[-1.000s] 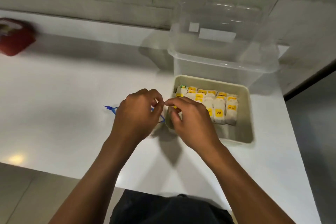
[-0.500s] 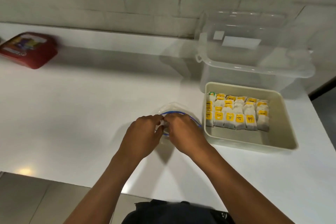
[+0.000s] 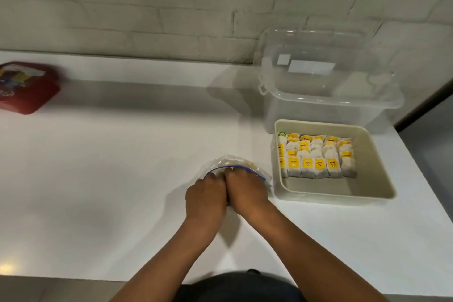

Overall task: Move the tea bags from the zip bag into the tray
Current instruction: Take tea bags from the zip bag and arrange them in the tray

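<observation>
Both hands hold the clear zip bag at its blue zip strip, side by side and touching each other: the left hand has its grip curled around the left part of the strip, the right hand has its grip curled around the right part. The fingertips are hidden behind the knuckles, so exactly how they pinch the plastic cannot be told. The bag lies crumpled on the white bench, just beyond the hands at 12 o'clock from them, and its contents cannot be made out.

At 3 o'clock from the bag, just beside it, sits a beige tray. The tea bags, white with yellow tags, lie in overlapping rows filling the far half of the tray; the near half shows bare floor.

At 12 o'clock from the tray, touching or nearly touching it, stands a clear plastic box against a white brick wall. Far off at 10 o'clock from the hands, at the left edge of view, lies a blurred red packet
</observation>
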The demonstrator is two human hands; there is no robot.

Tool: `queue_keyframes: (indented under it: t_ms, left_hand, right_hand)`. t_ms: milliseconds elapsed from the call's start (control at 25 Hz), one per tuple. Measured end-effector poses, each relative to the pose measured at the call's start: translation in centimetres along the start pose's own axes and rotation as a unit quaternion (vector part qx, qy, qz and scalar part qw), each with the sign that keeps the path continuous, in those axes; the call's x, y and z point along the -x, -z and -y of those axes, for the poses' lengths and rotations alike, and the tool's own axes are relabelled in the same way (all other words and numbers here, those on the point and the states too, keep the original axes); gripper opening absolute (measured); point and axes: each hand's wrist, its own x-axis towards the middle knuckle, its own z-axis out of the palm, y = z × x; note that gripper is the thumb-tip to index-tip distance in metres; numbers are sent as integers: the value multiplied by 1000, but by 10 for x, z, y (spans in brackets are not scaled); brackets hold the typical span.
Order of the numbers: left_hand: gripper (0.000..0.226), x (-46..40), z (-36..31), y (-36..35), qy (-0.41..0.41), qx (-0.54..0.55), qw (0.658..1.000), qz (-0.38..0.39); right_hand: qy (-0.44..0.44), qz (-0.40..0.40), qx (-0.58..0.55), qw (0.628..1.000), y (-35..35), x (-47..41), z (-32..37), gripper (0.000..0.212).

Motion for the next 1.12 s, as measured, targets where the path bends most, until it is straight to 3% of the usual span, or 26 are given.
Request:
queue_keyframes:
  t_ms: [280,440,720,920,1040,1120]
  left_hand:
    - [26,-2,12,2,-13,0,1000,-1]
    - [23,4,15,2,-13,32,999,-26]
    - [29,11,25,9,22,203,977,-62]
    - [37,20,37,23,3,379,925,-18]
    - [39,23,40,24,-3,436,900,16]
    - [28,24,39,21,7,464,886,1]
  right_hand:
    - [-15,9,-48,999,0,1,-1,19]
    - [15,52,-60,997,3,12,-5,26]
    - [43,-71,-92,992,23,26,-6,37]
    - [52,-153,-274,948,30,36,-13,29]
    - [4,-115,-398,910,32,36,-22,26]
    - [-13,-78,-449,890,31,34,-25,29]
